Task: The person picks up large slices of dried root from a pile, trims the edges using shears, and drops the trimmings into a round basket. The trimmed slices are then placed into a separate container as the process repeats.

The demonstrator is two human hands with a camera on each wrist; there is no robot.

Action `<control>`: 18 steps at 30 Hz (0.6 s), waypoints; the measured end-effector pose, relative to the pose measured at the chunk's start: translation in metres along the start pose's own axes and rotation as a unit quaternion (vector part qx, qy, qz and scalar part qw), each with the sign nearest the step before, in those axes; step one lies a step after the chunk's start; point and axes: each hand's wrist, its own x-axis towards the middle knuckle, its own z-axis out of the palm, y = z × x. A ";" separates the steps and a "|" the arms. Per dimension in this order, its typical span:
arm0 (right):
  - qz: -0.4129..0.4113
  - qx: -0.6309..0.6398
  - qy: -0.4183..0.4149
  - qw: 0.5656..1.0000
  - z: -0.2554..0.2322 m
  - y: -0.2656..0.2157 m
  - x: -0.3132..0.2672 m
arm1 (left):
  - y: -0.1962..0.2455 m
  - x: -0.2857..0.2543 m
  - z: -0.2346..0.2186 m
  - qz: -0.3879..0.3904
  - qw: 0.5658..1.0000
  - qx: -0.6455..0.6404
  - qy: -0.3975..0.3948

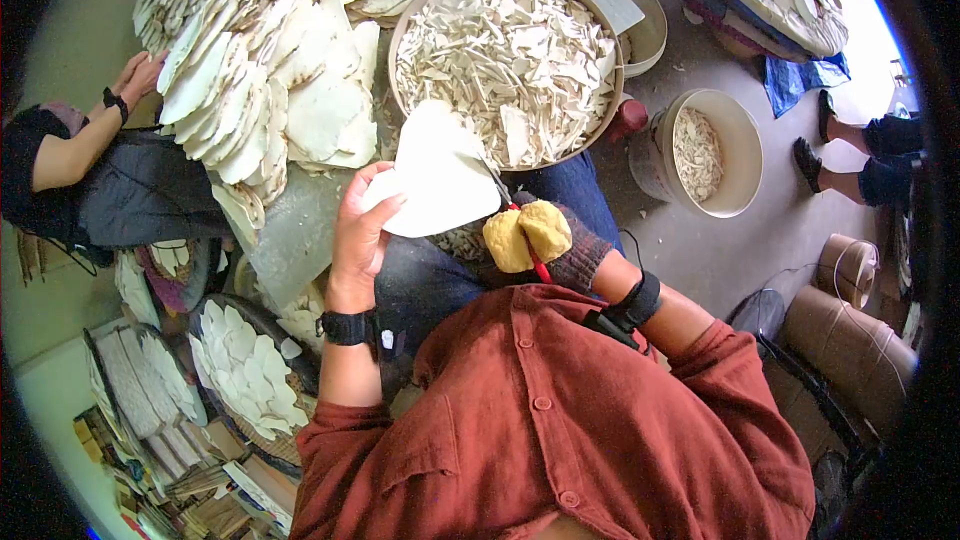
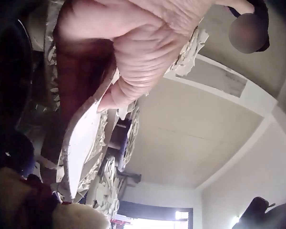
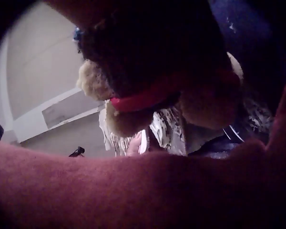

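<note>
A flat, white, rounded sheet (image 1: 440, 175) is pinched at its left edge between the thumb and fingers of my left hand (image 1: 362, 225). In the left wrist view the sheet (image 2: 81, 143) appears nearly edge-on below the palm. My right hand (image 1: 580, 252), in a dark knitted glove, grips red-handled scissors (image 1: 541, 269). Thick yellow foam padding (image 1: 512, 243) wraps the handles and hides most of the fingers. The dark scissor blades meet the sheet's right edge. In the dim right wrist view, a red handle (image 3: 145, 99) shows between foam pads.
Ahead stands a wide round tub (image 1: 393, 60) of white offcuts. Large white sheets (image 1: 330, 90) are stacked to its left on a grey board. A bucket (image 1: 745, 180) with more scraps is at right. Another person (image 1: 100, 160) sits at left; someone's legs (image 1: 850, 155) show at right.
</note>
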 end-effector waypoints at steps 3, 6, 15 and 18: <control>-0.032 -0.111 0.010 0.993 0.031 0.000 -0.012 | 0.000 -0.003 0.003 -0.007 1.000 -0.009 0.002; -0.062 -0.222 0.022 0.973 0.078 -0.003 -0.029 | 0.000 -0.002 0.003 -0.020 1.000 -0.008 0.001; -0.099 -0.378 0.029 0.920 0.079 -0.011 -0.034 | 0.017 -0.009 -0.002 -0.029 0.999 -0.034 -0.002; -0.009 -0.278 0.055 0.959 0.061 -0.019 -0.043 | 0.033 -0.014 -0.016 0.014 0.999 0.045 -0.010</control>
